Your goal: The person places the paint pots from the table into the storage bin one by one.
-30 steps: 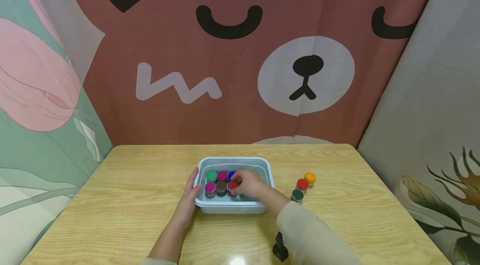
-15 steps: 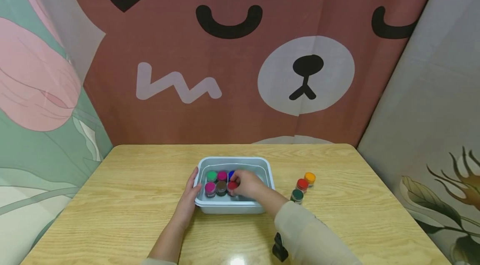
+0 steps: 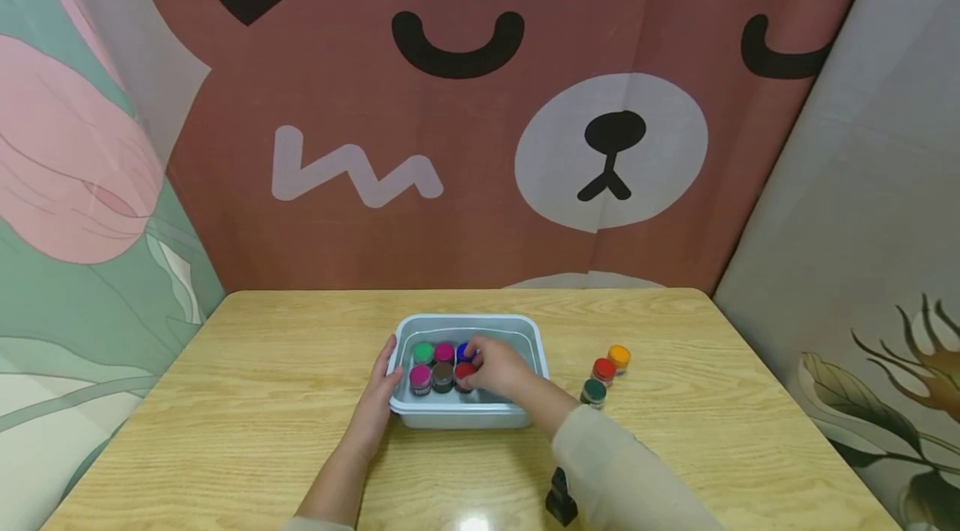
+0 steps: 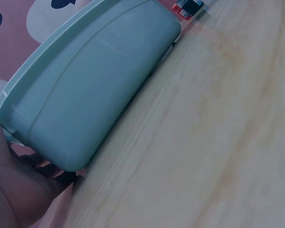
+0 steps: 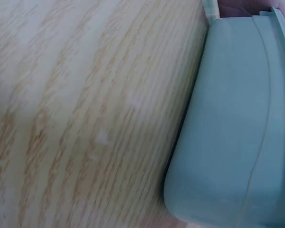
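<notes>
A pale blue plastic tub (image 3: 470, 418) stands on the table, several small round jars inside it. My left hand (image 3: 373, 406) holds the tub at its left end, thumb by the rim; in the left wrist view its fingers (image 4: 47, 171) reach round the end wall. My right hand (image 3: 498, 368) is inside the tub, thumb and fingers about a jar with a dark red lid (image 3: 464, 373). Beside that jar are ones with a blue lid (image 3: 462, 352), a brown lid (image 3: 443, 375), magenta lids (image 3: 421, 377) and a green lid (image 3: 423, 353). The right wrist view shows the tub's outer wall (image 5: 223, 118).
To the tub's right, jars with orange (image 3: 618, 358), red (image 3: 603, 371) and dark green (image 3: 593, 393) lids stand in a slanting row on the wooden table (image 3: 247, 406). A black object (image 3: 561, 502) shows beside the right sleeve. A bear-print curtain (image 3: 465, 122) hangs behind.
My right hand stays at the dark red-lidded jar; its fingers shift slightly, showing a bit more of the blue lid. My left hand and the tub hold still.
</notes>
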